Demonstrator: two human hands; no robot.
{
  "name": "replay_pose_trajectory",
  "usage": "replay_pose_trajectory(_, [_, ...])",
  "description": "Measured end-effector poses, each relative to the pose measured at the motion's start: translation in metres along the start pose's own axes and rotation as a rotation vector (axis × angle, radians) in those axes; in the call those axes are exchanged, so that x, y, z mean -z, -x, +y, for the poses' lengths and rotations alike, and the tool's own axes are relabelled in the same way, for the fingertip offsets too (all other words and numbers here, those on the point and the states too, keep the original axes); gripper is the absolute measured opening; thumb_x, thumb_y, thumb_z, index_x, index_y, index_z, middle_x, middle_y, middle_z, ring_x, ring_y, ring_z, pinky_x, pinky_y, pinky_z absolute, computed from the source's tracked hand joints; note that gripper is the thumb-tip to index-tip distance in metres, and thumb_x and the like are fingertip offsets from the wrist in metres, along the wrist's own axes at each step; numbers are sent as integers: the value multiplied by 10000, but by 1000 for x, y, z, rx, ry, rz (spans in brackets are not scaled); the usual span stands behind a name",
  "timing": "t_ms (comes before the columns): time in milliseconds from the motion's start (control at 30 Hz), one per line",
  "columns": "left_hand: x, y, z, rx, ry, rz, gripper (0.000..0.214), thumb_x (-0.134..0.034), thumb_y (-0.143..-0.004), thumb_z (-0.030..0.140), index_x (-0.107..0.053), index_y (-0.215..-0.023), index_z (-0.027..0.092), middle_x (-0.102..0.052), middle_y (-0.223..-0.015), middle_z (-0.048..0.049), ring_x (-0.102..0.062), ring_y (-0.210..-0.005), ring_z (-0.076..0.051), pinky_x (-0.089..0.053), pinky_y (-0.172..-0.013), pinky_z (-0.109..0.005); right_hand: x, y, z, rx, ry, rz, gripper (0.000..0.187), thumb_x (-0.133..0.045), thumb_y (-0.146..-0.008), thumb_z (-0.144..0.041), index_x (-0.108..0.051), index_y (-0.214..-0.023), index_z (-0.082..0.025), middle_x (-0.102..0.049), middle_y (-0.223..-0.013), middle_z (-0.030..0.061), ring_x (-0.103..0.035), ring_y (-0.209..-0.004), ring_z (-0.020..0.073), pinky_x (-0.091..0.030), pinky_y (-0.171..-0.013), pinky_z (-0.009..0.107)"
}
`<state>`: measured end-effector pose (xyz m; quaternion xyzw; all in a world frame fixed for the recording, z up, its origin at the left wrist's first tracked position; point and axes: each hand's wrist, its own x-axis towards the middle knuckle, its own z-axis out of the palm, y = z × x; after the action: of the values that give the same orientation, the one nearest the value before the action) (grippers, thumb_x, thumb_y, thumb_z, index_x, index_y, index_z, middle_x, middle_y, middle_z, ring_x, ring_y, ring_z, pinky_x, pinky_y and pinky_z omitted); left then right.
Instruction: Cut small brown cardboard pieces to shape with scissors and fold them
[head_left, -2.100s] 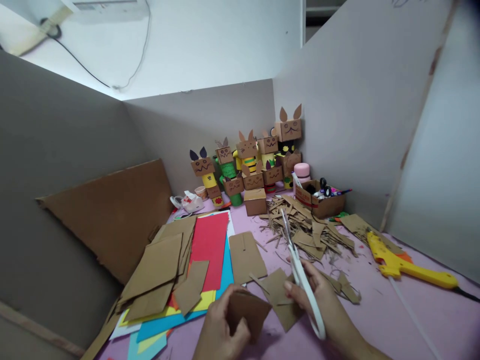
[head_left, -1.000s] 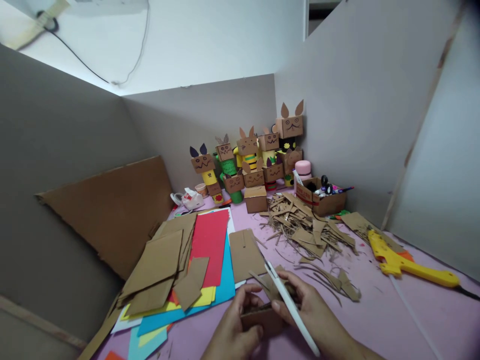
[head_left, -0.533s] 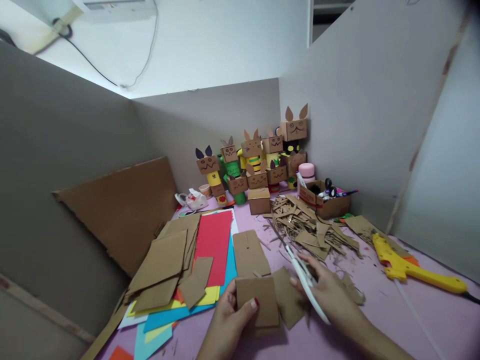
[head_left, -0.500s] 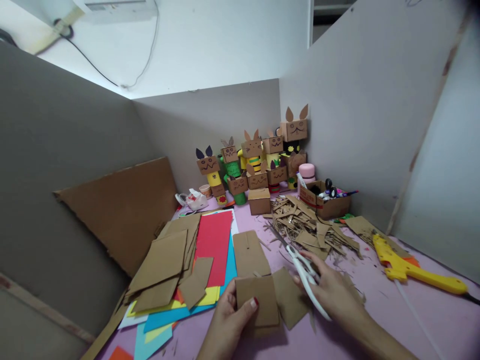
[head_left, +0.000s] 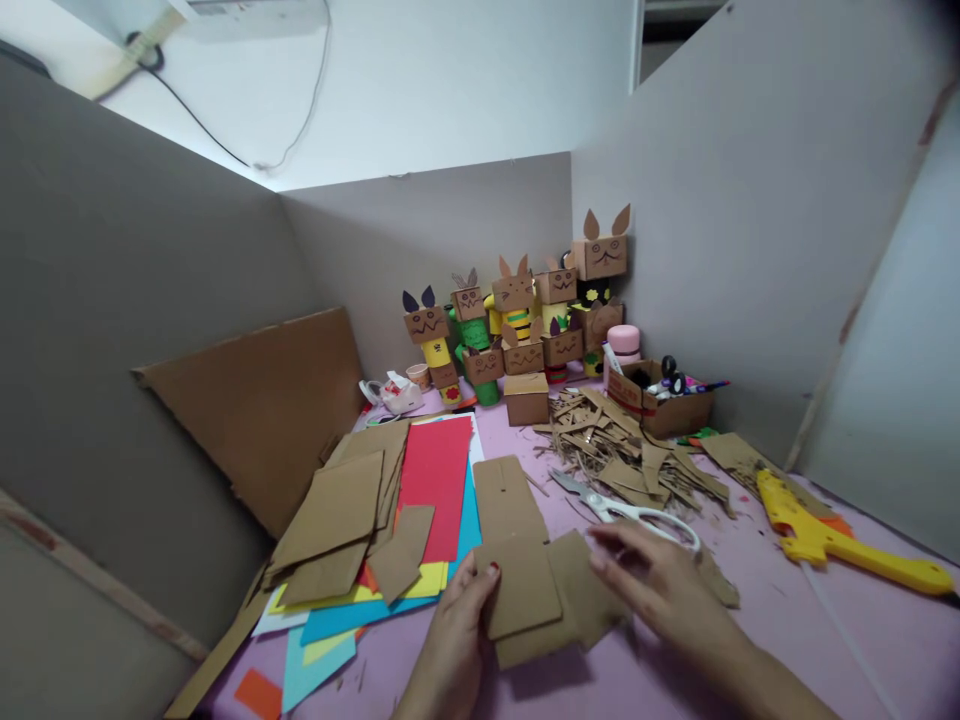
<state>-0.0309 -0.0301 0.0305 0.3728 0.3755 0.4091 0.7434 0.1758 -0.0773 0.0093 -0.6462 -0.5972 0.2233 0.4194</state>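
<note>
My left hand (head_left: pixel 454 630) grips a squarish cardboard piece (head_left: pixel 521 590), thumb on top, with another cardboard layer showing under its lower edge. My right hand (head_left: pixel 660 590) is beside it, fingers stretched out and apart and slightly blurred. Its fingertips are at the right edge of a second cardboard piece (head_left: pixel 583 580); whether they touch it I cannot tell. White-handled scissors (head_left: pixel 634 512) lie on the table just beyond my right hand, blades towards the left. A longer cardboard piece (head_left: pixel 510 500) with a small slit lies behind the held piece.
Cardboard sheets (head_left: pixel 337 510) and coloured paper (head_left: pixel 435 470) are stacked at left. A heap of cardboard scraps (head_left: pixel 607 440) lies behind the scissors, near a box of pens (head_left: pixel 660 400). A yellow glue gun (head_left: pixel 840 540) lies at right. Several cardboard animal figures (head_left: pixel 514 300) stand at the back.
My right hand has let go of the scissors, which now lie on the table. It has come to the cardboard's right side with fingers spread. My left hand has tilted the held piece.
</note>
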Motion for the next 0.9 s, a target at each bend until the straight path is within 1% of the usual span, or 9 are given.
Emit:
replay_pose_trajectory(100, [-5,1,-3,23,40,-74,215,-569,-812,209,-640,-1013,187,-718,-973,-65,-638,-927,-201,-490,-771,-291,-20,7,-10,-88,-621,-357,420,-633,-731,-474,-608,-999,-151,-662,-813,60,-616,-736,198,-475,-617,288])
replay_pose_trajectory(167, [-6,0,-4,37,56,-112,213,-597,-798,215,-654,-999,173,-713,-1000,-84,-629,-964,-217,-483,-804,-307,-30,8,-12,-151,-815,-423,381,-678,-695,-468,-628,-874,-135,-642,-700,19,-578,-593,131,-444,-539,236])
replay_pose_trajectory(300, [-2,-5,-6,-17,11,-125,306,-680,-736,225,-654,-1035,165,-710,-1019,-112,-626,-982,-247,-465,-860,-341,-29,5,-11,-219,-857,-310,372,-717,-655,-473,-633,-767,-128,-629,-654,10,-521,-518,86,-413,-484,205])
replay_pose_trajectory(433, [8,-8,-4,-180,-267,-44,251,-692,-719,257,-695,-960,187,-723,-974,-98,-641,-943,-249,-493,-818,-325,-23,2,-9,-212,-802,-182,378,-667,-694,-513,-625,-762,-144,-606,-626,-20,-480,-432,50,-345,-429,184])
replay_pose_trajectory(533, [16,-7,-1,-474,-561,24,137,-668,-731,236,-738,-849,233,-735,-970,-77,-653,-939,-240,-519,-801,-308,-24,1,-6,-237,-756,-98,402,-610,-729,-550,-595,-770,-150,-533,-486,-65,-439,-378,41,-300,-396,168])
replay_pose_trajectory(633, [23,-4,-1,-864,-788,-78,249,-616,-736,127,-738,-875,293,-727,-1049,-49,-666,-963,-207,-536,-810,-268,-27,-1,-3,-266,-750,-21,430,-608,-710,-583,-556,-763,-160,-537,-503,-72,-458,-366,40,-288,-363,150])
replay_pose_trajectory(733, [29,-4,-3,-1104,-927,-103,375,-561,-739,31,-707,-951,304,-711,-1092,-54,-676,-957,-177,-547,-793,-231,-29,-2,-4,-255,-802,-65,456,-633,-677,-598,-535,-736,-157,-552,-522,-65,-506,-362,44,-305,-347,138])
replay_pose_trajectory(800, [31,-5,-4,-1168,-1016,-84,382,-534,-753,3,-700,-960,277,-694,-1120,-83,-666,-981,-176,-543,-809,-233,-29,-1,-7,-247,-868,-144,455,-639,-679,-592,-534,-736,-153,-550,-477,-64,-519,-353,51,-328,-352,135])
replay_pose_trajectory(900, [34,-9,-4,-1211,-1116,-103,380,-493,-769,-10,-694,-979,235,-673,-1146,-127,-651,-1013,-189,-540,-827,-256,-30,1,-11,-257,-963,-187,439,-665,-678,-562,-542,-750,-147,-586,-506,-45,-546,-374,52,-344,-363,129])
